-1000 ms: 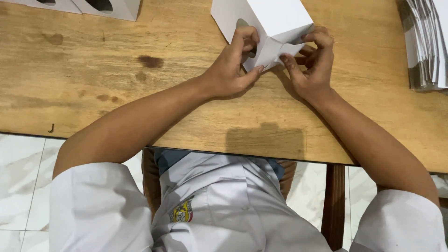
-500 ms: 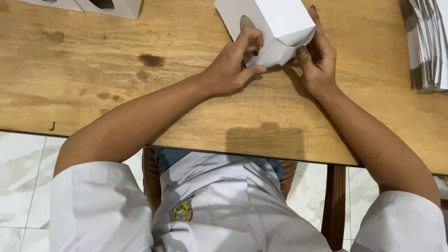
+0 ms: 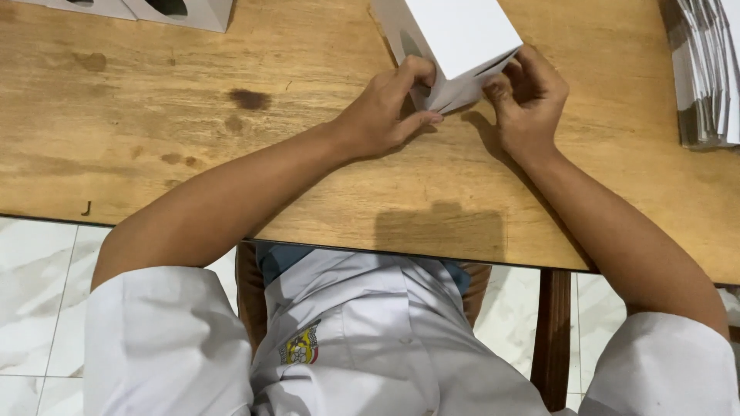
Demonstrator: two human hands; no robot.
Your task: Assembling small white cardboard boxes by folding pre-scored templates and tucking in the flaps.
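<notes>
Over at the far left edge of the wooden bench (image 3: 154,154), two folded white boxes (image 3: 154,9) sit side by side, only their near walls in view, one showing a dark oval cut-out. A few dark stains mark the wood between them and the person's arms. The left hand (image 3: 385,112) comes next, resting on the bench with its fingers curled against the near left corner of a white cardboard box (image 3: 455,42), the thumb pressed on the folded flaps at its near end. The box stands just beyond both hands, tilted a little, its far part cut off by the top of the view. The right hand (image 3: 528,96) grips the near right corner, fingertips pinching the flap, so both hands are clamped on the box's near end, close together but not touching. At the far right lies a stack of flat white card blanks (image 3: 709,69), well apart from the hands.
</notes>
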